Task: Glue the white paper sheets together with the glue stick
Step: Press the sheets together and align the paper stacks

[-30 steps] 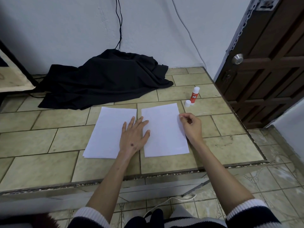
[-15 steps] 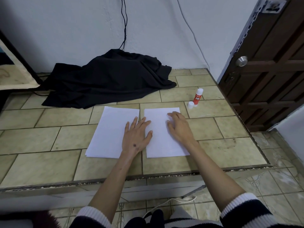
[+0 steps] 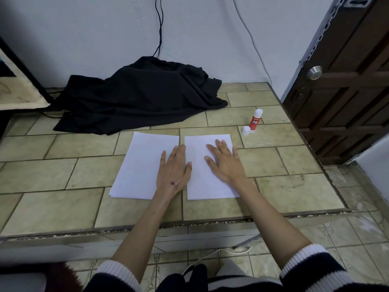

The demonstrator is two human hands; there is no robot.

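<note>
Head view: our left hand (image 3: 173, 169) and right hand (image 3: 224, 163) lie flat, unclenched, on thin, limp paper sheets (image 3: 202, 186) mid-frame; we judge lifting by corners best.

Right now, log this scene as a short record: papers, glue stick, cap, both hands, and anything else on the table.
papers: left paper stack and right paper stack lie flat side by side on the tiled table, a narrow gap between them
glue stick: glue stick stands upright beyond the right stack, uncapped
cap: white cap stands beside it
left hand: left hand flat, spanning the gap
right hand: right hand flat on the right stack
other: black cloth heaped at the wall
</note>
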